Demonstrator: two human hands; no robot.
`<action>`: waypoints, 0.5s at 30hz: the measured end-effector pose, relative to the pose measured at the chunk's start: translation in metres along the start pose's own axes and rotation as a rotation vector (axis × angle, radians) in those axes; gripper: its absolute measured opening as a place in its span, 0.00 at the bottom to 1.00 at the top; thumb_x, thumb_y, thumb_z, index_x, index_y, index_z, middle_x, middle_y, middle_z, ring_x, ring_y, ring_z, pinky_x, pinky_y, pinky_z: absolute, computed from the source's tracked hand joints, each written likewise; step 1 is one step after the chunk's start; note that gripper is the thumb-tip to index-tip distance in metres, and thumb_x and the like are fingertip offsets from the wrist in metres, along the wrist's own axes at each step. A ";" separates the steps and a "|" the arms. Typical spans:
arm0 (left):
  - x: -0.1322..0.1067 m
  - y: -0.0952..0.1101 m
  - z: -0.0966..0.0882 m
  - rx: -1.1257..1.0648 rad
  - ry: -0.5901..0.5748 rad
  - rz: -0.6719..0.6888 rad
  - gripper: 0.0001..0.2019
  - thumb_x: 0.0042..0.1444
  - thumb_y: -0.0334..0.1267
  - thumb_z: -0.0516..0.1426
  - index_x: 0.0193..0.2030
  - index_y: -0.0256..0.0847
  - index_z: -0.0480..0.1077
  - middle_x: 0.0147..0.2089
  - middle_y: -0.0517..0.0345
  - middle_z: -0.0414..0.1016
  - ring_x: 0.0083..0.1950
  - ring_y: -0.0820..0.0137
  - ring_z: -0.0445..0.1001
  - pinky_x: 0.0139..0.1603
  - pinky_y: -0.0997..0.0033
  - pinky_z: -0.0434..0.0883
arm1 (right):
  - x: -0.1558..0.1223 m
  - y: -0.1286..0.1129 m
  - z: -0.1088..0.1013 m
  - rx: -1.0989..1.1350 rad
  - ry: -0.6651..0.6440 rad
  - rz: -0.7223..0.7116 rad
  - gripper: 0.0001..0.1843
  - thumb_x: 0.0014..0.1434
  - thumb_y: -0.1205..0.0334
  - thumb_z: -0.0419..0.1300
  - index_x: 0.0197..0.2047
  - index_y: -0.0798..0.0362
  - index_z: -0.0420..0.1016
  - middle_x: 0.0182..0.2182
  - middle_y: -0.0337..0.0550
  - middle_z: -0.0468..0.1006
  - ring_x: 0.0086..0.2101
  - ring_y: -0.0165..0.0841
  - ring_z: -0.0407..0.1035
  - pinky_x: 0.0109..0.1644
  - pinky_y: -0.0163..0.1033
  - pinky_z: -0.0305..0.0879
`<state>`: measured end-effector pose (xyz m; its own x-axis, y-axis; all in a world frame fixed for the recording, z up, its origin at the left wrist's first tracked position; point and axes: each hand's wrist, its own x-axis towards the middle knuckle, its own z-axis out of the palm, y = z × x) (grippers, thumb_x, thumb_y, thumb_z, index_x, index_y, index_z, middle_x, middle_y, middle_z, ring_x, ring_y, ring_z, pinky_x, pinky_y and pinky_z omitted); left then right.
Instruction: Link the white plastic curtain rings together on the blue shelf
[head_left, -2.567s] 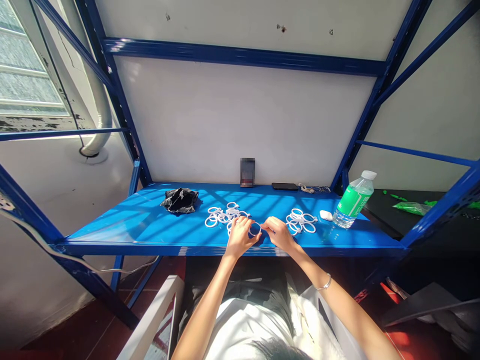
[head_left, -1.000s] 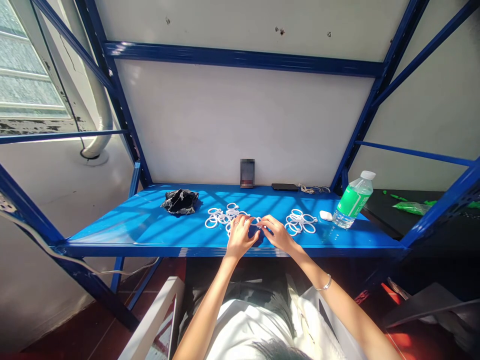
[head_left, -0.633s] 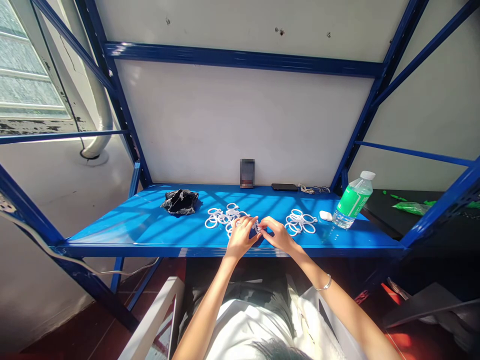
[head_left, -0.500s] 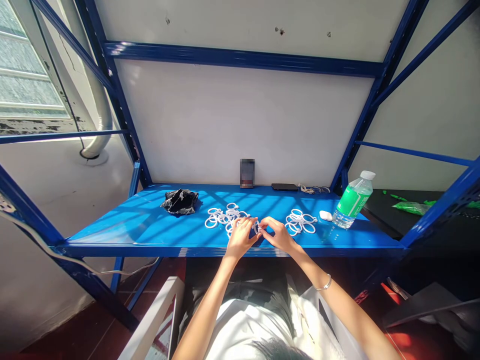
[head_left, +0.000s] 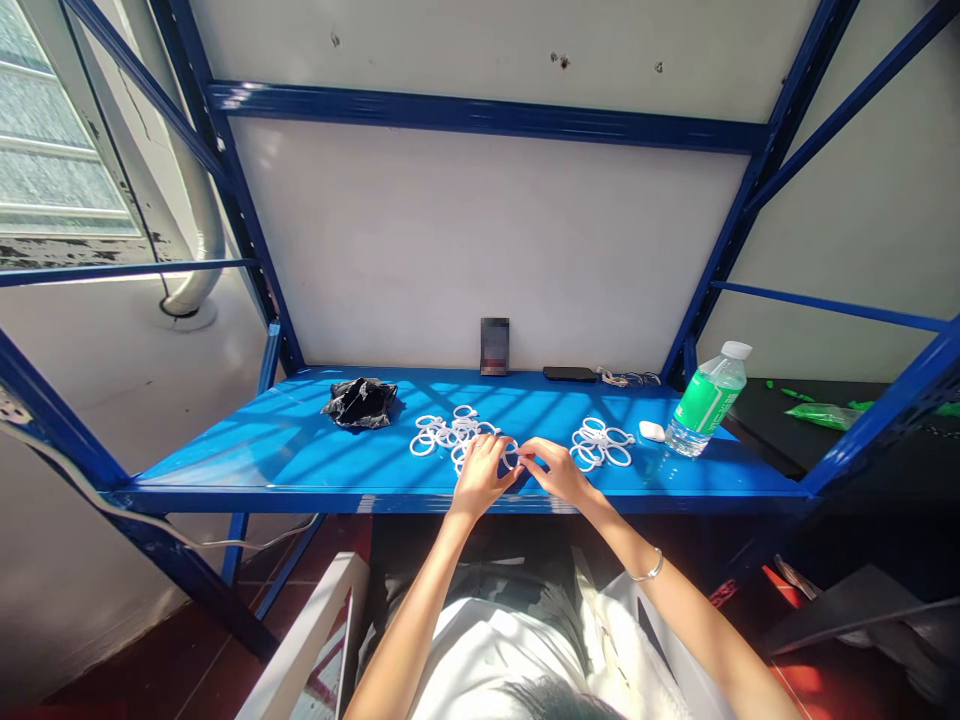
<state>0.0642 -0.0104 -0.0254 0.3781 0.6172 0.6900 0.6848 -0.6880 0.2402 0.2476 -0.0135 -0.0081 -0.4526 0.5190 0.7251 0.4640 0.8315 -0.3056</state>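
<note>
Between my hands is a white ring (head_left: 512,457), partly hidden by the fingers. My left hand (head_left: 482,476) is closed on its left side, and my right hand (head_left: 556,468) pinches its right side. A pile of white rings (head_left: 448,434) lies just beyond and left of my left hand, partly covered by it. To the right of my right hand sits a second group of white rings (head_left: 601,443), overlapping one another on the blue tabletop (head_left: 285,450).
A crumpled black plastic bag (head_left: 361,403) lies at the left. On the right stand a green-labelled water bottle (head_left: 706,400) and a small white case (head_left: 652,431). Along the back are a dark upright box (head_left: 494,347), a black phone (head_left: 569,374) and a cable (head_left: 628,379). Blue frame posts enclose the table.
My fingers have shifted very slightly around the white ring, whose loop shows a little more clearly now. The other things have stayed where they were.
</note>
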 end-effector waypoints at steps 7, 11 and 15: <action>-0.001 0.000 0.001 0.032 -0.005 -0.006 0.17 0.58 0.41 0.58 0.53 0.43 0.64 0.46 0.53 0.72 0.52 0.61 0.70 0.53 0.58 0.67 | 0.000 0.001 -0.001 0.001 0.006 -0.011 0.10 0.67 0.62 0.50 0.39 0.51 0.71 0.33 0.45 0.77 0.35 0.34 0.73 0.38 0.38 0.71; -0.001 0.001 0.000 0.029 -0.006 -0.012 0.16 0.59 0.41 0.58 0.52 0.43 0.65 0.45 0.53 0.73 0.52 0.60 0.69 0.55 0.56 0.66 | 0.000 0.002 -0.001 -0.006 -0.006 -0.030 0.11 0.67 0.62 0.49 0.38 0.51 0.71 0.33 0.45 0.77 0.34 0.34 0.72 0.36 0.38 0.70; -0.001 0.003 -0.002 0.026 -0.019 -0.016 0.13 0.59 0.42 0.57 0.51 0.45 0.66 0.44 0.53 0.73 0.52 0.60 0.70 0.56 0.55 0.65 | -0.001 0.002 -0.001 0.004 -0.015 -0.032 0.12 0.68 0.61 0.48 0.37 0.51 0.71 0.32 0.45 0.77 0.34 0.35 0.72 0.35 0.38 0.70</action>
<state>0.0646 -0.0138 -0.0234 0.3781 0.6354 0.6733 0.7069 -0.6677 0.2332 0.2499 -0.0124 -0.0090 -0.4784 0.4947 0.7256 0.4460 0.8486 -0.2845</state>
